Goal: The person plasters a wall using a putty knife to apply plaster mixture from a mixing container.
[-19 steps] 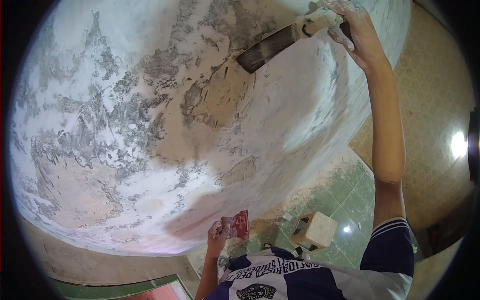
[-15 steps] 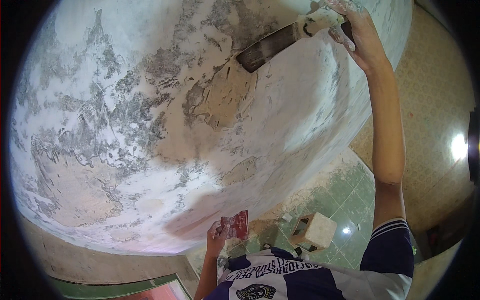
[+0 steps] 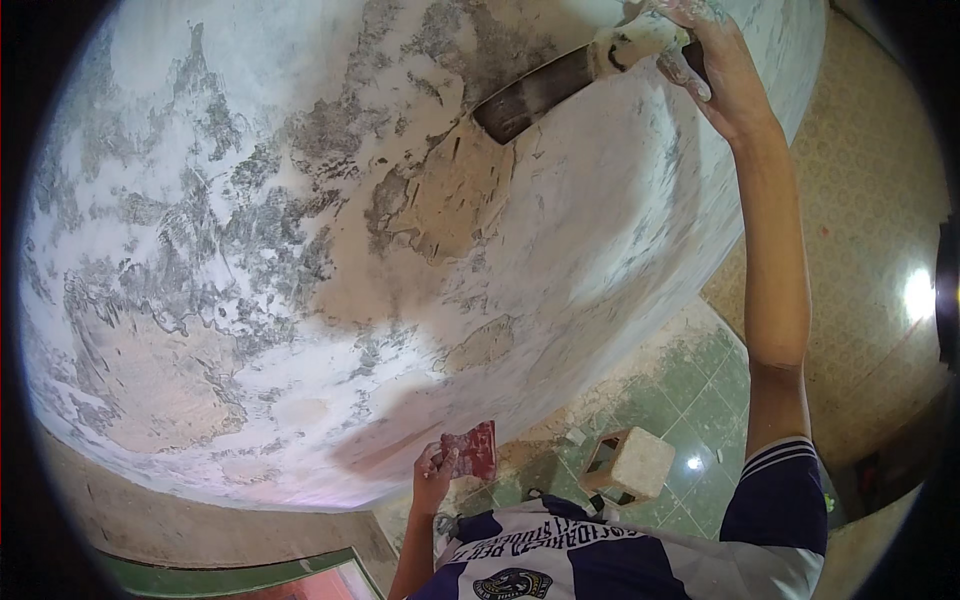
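A putty knife with a long dark blade lies against the patchy wall, its blade end beside a tan bare patch. My right hand, smeared with white paste, is closed on its handle end at the upper right, with the arm stretched far up. Pale filler coats the part of the knife near my fingers. Low in the middle, my left hand grips a red, flat putty spreader streaked with white. The spreader is held in front of my body, near the wall's lower edge.
A small stool-like block with a pale top stands on the green tiled floor. White dust and crumbs lie along the wall's foot. A tan patterned surface stretches along the right. A green-edged panel sits at the lower left.
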A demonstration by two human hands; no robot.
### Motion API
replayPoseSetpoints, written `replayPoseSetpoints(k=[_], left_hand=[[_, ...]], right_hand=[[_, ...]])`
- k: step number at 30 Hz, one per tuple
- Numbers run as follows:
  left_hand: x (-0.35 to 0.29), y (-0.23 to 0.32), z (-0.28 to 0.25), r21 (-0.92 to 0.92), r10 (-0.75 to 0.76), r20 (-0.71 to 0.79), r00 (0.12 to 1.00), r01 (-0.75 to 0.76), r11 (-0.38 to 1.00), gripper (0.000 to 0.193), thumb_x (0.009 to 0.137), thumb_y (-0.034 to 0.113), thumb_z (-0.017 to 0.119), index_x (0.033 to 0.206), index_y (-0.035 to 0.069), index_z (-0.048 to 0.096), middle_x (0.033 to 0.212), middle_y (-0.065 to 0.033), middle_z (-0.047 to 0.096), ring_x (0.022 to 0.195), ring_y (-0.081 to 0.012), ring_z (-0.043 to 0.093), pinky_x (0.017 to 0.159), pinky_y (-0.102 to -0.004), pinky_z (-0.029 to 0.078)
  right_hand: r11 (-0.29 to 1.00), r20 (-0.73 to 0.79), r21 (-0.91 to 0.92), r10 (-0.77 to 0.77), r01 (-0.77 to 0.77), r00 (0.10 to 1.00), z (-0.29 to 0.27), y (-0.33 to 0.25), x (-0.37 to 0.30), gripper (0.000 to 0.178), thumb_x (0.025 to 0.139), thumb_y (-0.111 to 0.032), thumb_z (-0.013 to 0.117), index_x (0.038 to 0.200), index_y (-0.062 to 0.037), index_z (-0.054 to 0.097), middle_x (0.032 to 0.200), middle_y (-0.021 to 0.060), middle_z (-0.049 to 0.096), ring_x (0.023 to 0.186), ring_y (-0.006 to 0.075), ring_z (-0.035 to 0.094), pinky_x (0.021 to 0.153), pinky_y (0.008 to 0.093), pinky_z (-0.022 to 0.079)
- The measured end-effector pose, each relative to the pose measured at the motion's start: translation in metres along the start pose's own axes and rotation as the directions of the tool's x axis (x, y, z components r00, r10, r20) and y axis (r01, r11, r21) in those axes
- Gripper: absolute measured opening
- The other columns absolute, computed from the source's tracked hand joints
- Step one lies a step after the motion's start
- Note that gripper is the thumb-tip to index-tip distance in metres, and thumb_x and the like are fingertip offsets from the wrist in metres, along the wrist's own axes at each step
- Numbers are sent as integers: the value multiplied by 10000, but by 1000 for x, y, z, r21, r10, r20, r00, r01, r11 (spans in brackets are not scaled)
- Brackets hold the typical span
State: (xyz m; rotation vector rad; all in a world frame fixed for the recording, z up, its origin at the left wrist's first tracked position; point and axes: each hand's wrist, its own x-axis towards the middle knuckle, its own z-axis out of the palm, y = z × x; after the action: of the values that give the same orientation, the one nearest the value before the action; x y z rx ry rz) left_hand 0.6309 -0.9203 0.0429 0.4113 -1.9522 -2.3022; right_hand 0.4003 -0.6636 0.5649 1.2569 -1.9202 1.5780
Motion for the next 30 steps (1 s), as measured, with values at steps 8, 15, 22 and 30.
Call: replayPoseSetpoints(k=[8,15,22,30], left_hand=[[1,-10,-7,48,27,13,1000,-28,998,161,922,56,612,1072,3,588,863,-22,679,706,-28,549,582,-187,395],[-5,0,-3,-13,2,10,1000,-2,1000,195,913,92,639,1089,21,594,931,-18,680,807,-48,575,689,-199,431],[-9,-5,-8,-5,33,-6,999,-33,999,197,924,48,606,1112,-5,580,951,-51,692,824,-59,599,661,-195,447],[-9,1,-7,11,-4,-1,1000,4,1000,186,928,48,599,1105,-4,580,923,-34,679,786,-42,581,640,-191,435]], right_hand=[[996,-99,88,5,3,995,5,-2,-1,239,951,-233,549,796,-60,604,603,-6,554,403,45,406,379,200,311],[999,-51,41,37,-35,998,6,6,1,261,960,-258,535,815,-59,621,600,-5,553,405,48,417,386,192,317],[989,-123,127,94,-78,988,10,10,-7,245,955,-267,540,898,-54,646,604,-15,557,421,48,432,391,190,329],[984,-54,-71,158,-161,986,60,-2,-28,262,931,-293,560,979,-43,624,567,-3,476,406,36,332,378,201,250]])
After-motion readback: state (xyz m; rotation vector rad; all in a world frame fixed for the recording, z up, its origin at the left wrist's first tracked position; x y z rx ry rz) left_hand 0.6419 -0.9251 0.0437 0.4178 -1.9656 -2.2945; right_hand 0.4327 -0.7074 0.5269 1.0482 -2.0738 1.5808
